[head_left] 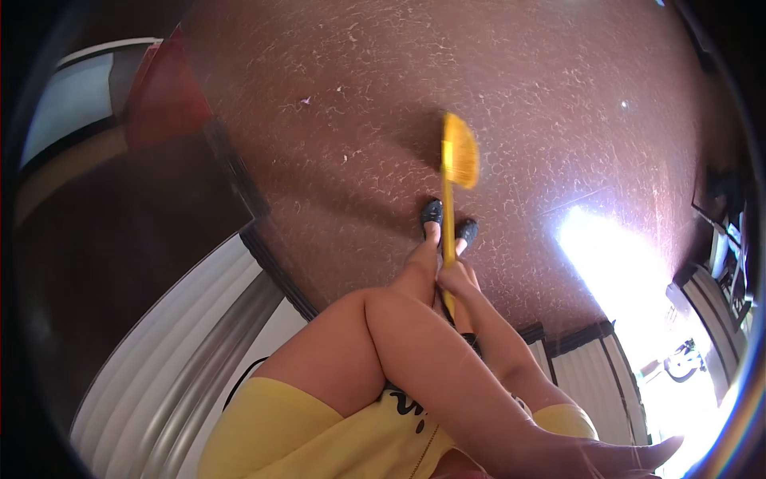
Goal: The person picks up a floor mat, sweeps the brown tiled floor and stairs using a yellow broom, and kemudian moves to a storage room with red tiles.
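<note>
A yellow broom (459,152) is held in front of me, its blurred head over the floor ahead of my feet. My right hand (456,279) is closed around the yellow handle (448,221), and a short length of handle shows below the grip. Across my chest, my left arm bends so that the elbow faces ahead. My left hand (634,453) is raised close to the camera at the lower right. One digit sticks out there; the other fingers are mostly cut off by the frame's bottom edge.
Reddish-brown crackle-patterned floor (335,197) carries a small purple scrap (306,100) and pale bits. Black shoes (431,211) are on my feet. Dark baseboard (278,269) edges the pale ribbed surface (173,341) at left. Bright light enters through an opening (670,383) at right.
</note>
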Available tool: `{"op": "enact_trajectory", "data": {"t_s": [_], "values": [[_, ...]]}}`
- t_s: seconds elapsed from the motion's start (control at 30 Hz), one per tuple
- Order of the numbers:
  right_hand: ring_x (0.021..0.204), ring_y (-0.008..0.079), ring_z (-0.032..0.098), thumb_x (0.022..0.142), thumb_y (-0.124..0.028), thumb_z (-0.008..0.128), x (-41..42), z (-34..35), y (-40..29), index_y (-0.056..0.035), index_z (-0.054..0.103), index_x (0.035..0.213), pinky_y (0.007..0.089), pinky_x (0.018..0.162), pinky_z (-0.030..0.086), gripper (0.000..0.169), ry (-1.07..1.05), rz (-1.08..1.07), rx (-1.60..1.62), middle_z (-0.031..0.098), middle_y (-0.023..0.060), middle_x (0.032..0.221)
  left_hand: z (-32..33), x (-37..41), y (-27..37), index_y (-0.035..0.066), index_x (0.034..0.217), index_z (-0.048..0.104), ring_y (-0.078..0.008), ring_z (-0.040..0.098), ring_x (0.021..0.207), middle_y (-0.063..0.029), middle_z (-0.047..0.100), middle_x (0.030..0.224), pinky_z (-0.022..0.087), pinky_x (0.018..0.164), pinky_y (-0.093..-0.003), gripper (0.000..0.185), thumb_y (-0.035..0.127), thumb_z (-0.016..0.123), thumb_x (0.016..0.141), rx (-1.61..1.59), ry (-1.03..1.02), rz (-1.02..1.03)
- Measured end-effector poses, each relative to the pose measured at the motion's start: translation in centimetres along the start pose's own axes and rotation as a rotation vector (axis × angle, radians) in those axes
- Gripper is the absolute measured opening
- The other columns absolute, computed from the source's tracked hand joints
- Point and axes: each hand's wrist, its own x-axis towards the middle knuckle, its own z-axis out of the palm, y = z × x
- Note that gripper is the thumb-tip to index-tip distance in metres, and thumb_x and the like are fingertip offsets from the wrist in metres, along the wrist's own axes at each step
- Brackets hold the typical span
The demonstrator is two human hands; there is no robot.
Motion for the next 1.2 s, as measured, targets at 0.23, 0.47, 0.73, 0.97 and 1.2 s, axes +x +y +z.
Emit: {"op": "enact_trajectory", "data": {"t_s": [0.23,0.47,0.73,0.97,1.2], "values": [[0.051,0.0178,0.051,0.068,-0.02,0.053,7.5,1.9,-8.4,0.0002,0.056,0.072,0.0311,0.045,0.038,0.021,-0.406,-0.249,-0.145,0.053,0.0055,0.058,-0.2,-1.7,0.0,0.007,0.101,0.047,-0.0113,0.05,0.074,-0.0038,0.053,0.077,0.039,0.064,-0.0264,0.047,0.047,0.026,0.087,0.215,0.062,0.038],[0.078,0.0375,0.058,0.082,-0.028,0.044,0.0,-13.1,7.6,-0.0098,0.045,0.1,0.048,0.067,0.044,0.026,0.402,-0.235,-0.968,0.06,0.0204,0.08,-1.9,0.8,-1.5,0.007,0.104,0.045,-0.0122,0.051,0.076,-0.0043,0.054,0.078,0.039,0.066,-0.0274,0.052,0.05,0.024,0.086,0.329,0.069,0.026],[0.078,0.0358,0.058,0.084,-0.032,0.041,-16.8,-33.1,24.4,-0.0123,0.047,0.101,0.046,0.066,0.045,0.027,0.746,0.374,-0.708,0.06,0.0187,0.081,-5.6,11.1,-7.7,0.008,0.108,0.044,-0.0133,0.051,0.078,-0.005,0.054,0.08,0.038,0.068,-0.0285,0.057,0.054,0.021,0.085,0.229,0.033,-0.115],[0.08,0.0342,0.058,0.082,-0.031,0.043,-11.1,-50.0,31.4,-0.0145,0.047,0.104,0.0436,0.067,0.045,0.028,0.862,0.386,-0.323,0.06,0.0173,0.083,-13.7,23.8,-16.3,0.009,0.112,0.043,-0.0142,0.052,0.081,-0.0056,0.055,0.081,0.038,0.069,-0.0295,0.061,0.058,0.018,0.084,-0.014,0.058,-0.269],[0.081,0.0326,0.058,0.081,-0.031,0.044,-0.8,-58.1,25.0,-0.0167,0.048,0.106,0.0413,0.068,0.045,0.029,0.708,0.202,-0.062,0.06,0.0159,0.085,-23.1,33.2,-19.6,0.01,0.115,0.042,-0.0151,0.052,0.083,-0.0061,0.055,0.082,0.038,0.071,-0.0305,0.066,0.061,0.016,0.083,-0.244,0.217,-0.46]]}}
